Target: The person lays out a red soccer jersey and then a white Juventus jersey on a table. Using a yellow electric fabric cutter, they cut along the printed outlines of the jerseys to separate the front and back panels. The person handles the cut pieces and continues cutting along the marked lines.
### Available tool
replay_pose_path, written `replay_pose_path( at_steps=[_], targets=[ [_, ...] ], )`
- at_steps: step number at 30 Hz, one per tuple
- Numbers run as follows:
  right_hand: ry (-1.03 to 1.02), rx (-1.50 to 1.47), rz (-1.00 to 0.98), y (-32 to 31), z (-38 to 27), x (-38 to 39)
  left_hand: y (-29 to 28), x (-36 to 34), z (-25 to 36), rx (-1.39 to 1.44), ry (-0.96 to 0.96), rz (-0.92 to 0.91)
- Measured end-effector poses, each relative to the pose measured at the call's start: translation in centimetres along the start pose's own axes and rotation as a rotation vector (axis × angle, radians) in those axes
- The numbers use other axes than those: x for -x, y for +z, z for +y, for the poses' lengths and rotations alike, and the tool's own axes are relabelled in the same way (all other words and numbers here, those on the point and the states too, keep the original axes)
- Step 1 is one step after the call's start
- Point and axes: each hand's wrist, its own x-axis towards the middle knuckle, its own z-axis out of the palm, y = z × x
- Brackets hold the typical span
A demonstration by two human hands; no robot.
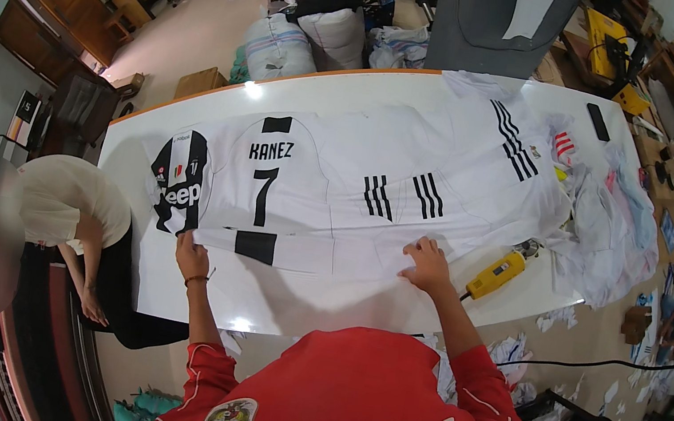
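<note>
A long sheet of white printed jersey fabric (pixel 308 169) lies across the table, with black stripes, lettering and shirt-panel outlines on it. My left hand (pixel 191 259) is closed on the fabric's near edge, beside the black-and-white striped panel at the left end. The near strip of the sheet looks creased or folded along its length. My right hand (pixel 428 267) rests on the near part of the fabric with its fingers apart. To the right of that hand lies a yellow corded power cutter (pixel 497 275), close to the fabric's edge.
The white table (pixel 248 303) has a bundle of crumpled white cloth (pixel 613 228) and a black phone (pixel 597 122) at its right end. A person (pixel 76 210) bends over at the left. Stuffed sacks (pixel 280 47) stand behind the table. A black cable (pixel 617 362) runs off right.
</note>
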Motion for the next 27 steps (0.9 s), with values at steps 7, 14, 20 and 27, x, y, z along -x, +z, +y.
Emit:
replay_pose_path(
  at_steps=[7,14,20,27],
  targets=[
    [0.056,-0.37,0.268,1.8,4.4,-1.3,-2.9,-1.6,2.3,0.001,0.142,0.233],
    [-0.041,-0.223,0.153,-18.6,2.7,-4.3,-6.5,-6.3,5.0,-0.208,0.364,0.298],
    [0.266,0.168,0.478,-23.7,8.8,-11.9,-2.4,-16.0,7.1,-0.097,0.204,0.412],
    [0.353,-0.061,0.853,-30.6,12.2,-20.6,-4.1,-29.6,12.8,0.934,-0.275,0.566]
  ],
)
